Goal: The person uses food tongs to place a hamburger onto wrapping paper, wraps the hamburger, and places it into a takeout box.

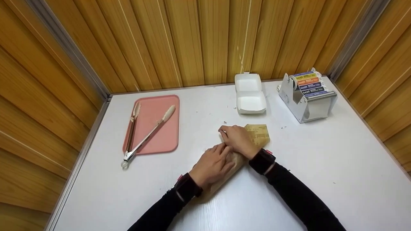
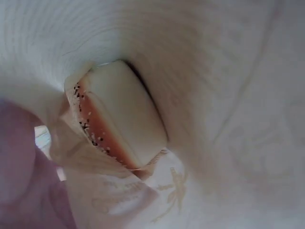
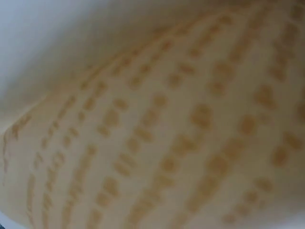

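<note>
Brown printed wrapping paper (image 1: 258,134) lies diagonally on the table, wrapped partly round a bun. The bun (image 2: 124,112) shows through the paper's gaping end in the left wrist view, with a browned crust and black and white seeds. My left hand (image 1: 213,163) is bent over the middle of the wrapped bun and holds the paper. Just beyond it, my right hand (image 1: 237,139) reaches across the far part, thumb and fingers gripping at the paper's edge. The two hands meet at the fingers. Printed paper (image 3: 157,138) fills most of the right wrist view.
To the left, metal tongs (image 1: 146,141) with pale tips lie across a pink tray (image 1: 160,141). An open white takeaway box (image 1: 251,101) stands at the back. A label dispenser (image 1: 308,96) with coloured rolls is at the back right. Wood-patterned walls (image 1: 189,41) border the table.
</note>
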Demonstrator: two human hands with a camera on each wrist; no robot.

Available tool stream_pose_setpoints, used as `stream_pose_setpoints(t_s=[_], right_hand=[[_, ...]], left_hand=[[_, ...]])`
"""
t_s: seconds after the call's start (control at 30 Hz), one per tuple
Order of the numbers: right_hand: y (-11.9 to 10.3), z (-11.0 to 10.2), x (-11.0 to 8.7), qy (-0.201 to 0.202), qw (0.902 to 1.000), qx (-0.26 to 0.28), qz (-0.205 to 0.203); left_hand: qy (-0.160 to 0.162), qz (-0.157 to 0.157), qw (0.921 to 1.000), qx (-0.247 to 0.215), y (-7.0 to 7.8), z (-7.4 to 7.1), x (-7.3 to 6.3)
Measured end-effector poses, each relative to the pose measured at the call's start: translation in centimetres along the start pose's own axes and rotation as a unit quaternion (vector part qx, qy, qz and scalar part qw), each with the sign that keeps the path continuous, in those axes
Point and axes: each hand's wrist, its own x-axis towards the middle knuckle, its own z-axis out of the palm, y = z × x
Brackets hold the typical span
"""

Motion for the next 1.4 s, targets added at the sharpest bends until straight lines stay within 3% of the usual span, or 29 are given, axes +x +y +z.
stream_pose_setpoints(t_s=[0.23, 0.4, 0.5, 0.7, 0.9, 1.13, 1.4], right_hand=[[0.3, 0.2, 0.2, -0.002, 0.9995, 0.030, 0.008], [0.5, 0.2, 0.2, -0.016, 0.9988, 0.044, 0.013], [0.8, -0.1, 0.3, -0.035, 0.9983, 0.047, -0.004], [2.8, -1.1, 0.0, -0.099, 0.9919, 0.056, -0.056], [6.3, -2.5, -0.9, -0.068, 0.9937, 0.017, -0.088], [10.8, -4.0, -1.7, -0.072, 0.9967, 0.035, -0.012], [13.2, -5.2, -2.0, -0.065, 0.9937, 0.049, 0.077]], left_hand=[[-0.042, 0.001, 0.9990, 0.011, 0.0, 0.0, -0.6], [-0.043, -0.002, 0.9991, 0.005, 0.2, 0.4, -0.6], [-0.034, 0.001, 0.9992, 0.023, 0.2, 0.4, -0.5], [-0.047, 0.006, 0.9968, 0.064, 0.4, 0.4, -0.5], [-0.039, 0.008, 0.9972, 0.063, 0.4, 0.5, -0.4], [-0.053, 0.001, 0.9974, 0.050, 0.2, 0.4, -0.4], [-0.053, -0.005, 0.9983, 0.024, 0.3, 0.4, -0.4]])
